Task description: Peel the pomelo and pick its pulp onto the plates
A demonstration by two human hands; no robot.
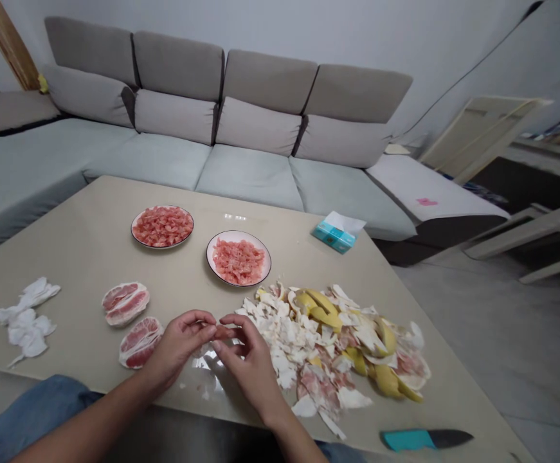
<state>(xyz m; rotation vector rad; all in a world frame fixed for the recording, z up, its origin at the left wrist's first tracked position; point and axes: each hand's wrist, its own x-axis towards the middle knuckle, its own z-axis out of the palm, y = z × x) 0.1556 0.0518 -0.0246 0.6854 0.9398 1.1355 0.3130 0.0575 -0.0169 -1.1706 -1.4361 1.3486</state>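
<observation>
My left hand (180, 344) and my right hand (248, 360) meet fingertip to fingertip over the table's near side. Both are closed in a pinch on a small reddish pomelo piece (222, 332), mostly hidden by the fingers. Just left of my left hand lie two chunks of peeled pomelo, a nearer one (141, 342) and a farther one (125, 303), pink flesh with white membrane. To the right of my right hand spreads a heap of pomelo peel (318, 341), white pith and torn membrane. Beyond the hands, a plate (266, 265) holds loose pink pulp.
A second plate of pulp (162, 226) stands farther back left. Crumpled tissues (31, 318) lie at the left, a tissue pack (335, 235) at the back right. A knife with a teal handle (407, 440) rests near the front right edge. A grey sofa (251, 173) borders the far side.
</observation>
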